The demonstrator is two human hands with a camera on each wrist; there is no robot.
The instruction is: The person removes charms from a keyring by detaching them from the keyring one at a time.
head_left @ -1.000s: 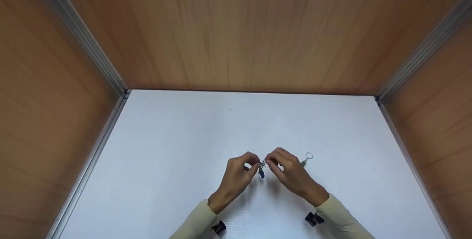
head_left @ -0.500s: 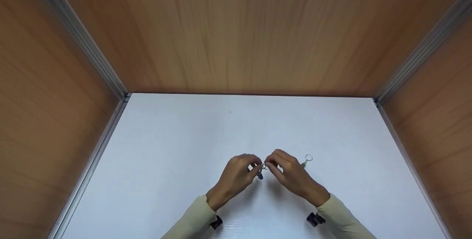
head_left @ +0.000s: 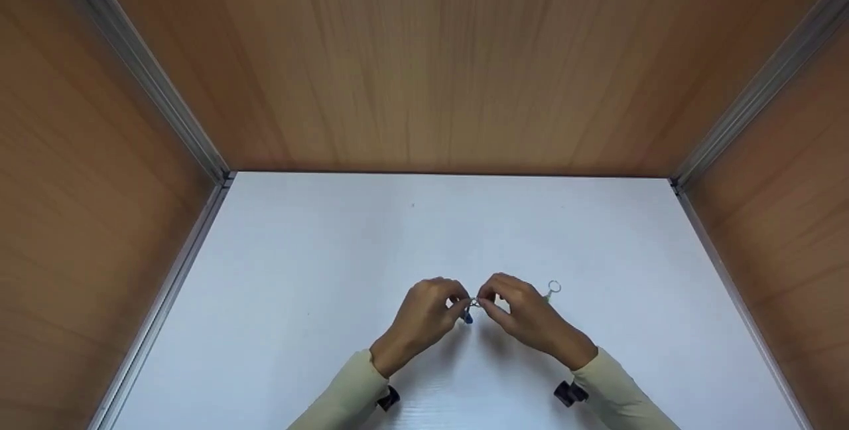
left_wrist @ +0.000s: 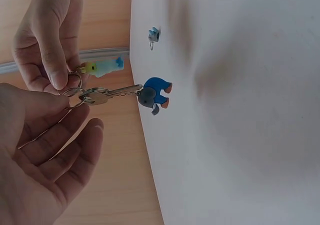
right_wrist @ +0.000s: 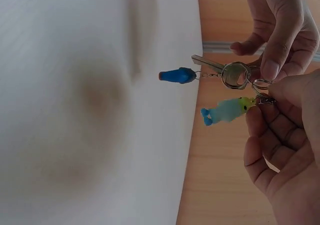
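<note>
My two hands meet just above the white table [head_left: 298,271], near its front middle. My left hand [head_left: 457,305] pinches a silver key ring [left_wrist: 95,96] that carries a key and a blue-and-grey elephant charm [left_wrist: 155,96]. My right hand [head_left: 487,302] pinches a smaller ring [right_wrist: 262,85] with a pale green and blue fish charm [right_wrist: 225,110]. The two rings touch or overlap between my fingertips. Both charms hang free in the air, and the blue charm [head_left: 468,317] shows below my fingers.
A third small keyring [head_left: 553,288] with a pale charm lies on the table just right of my right hand. Wooden walls with metal corner rails [head_left: 166,98] enclose the table on the left, back and right.
Both hands stay pinched together on the rings. They have drifted slightly lower in the view, and the blue charm hangs closer under my fingers.
</note>
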